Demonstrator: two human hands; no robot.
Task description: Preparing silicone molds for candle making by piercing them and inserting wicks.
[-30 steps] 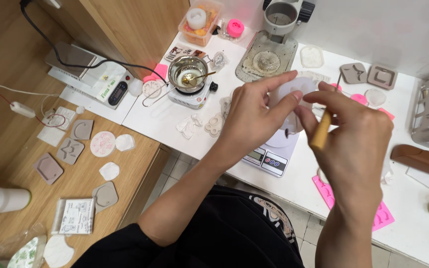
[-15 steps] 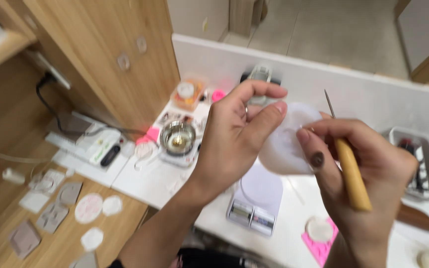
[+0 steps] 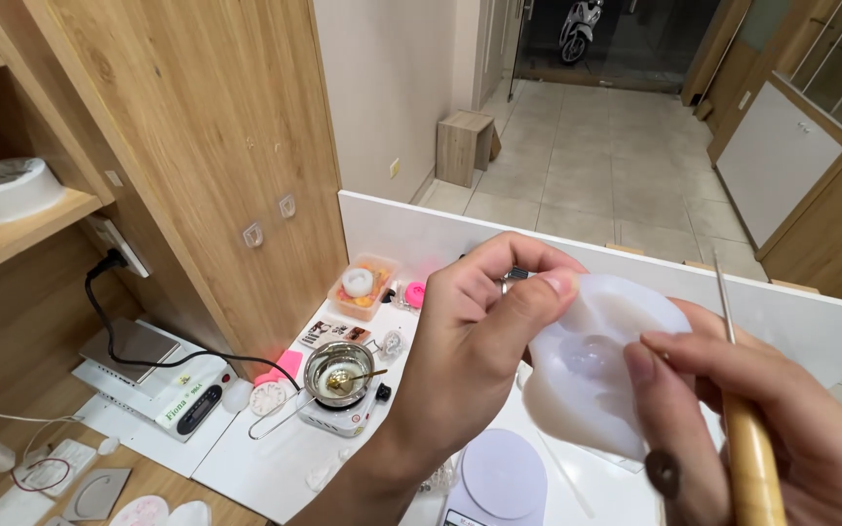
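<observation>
Both hands raised w/ white mold (image 3: pixel 601 365) between them: left hand (image 3: pixel 475 336) pinches its edge, right hand (image 3: pixel 782 419) steadies it, gripping wooden-handled needle tool (image 3: pixel 747 429). Likely inspecting/picking step; next needs careful tip placement.

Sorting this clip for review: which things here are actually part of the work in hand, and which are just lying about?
In hand:
- left hand gripping the white silicone mould
- right hand holding the wooden-handled needle tool and touching the mould

Lying about:
- small pot on a mini hotplate
- white round-topped scale
- clear tub of bits
- pink round piece
- white machine with a black cable
</observation>
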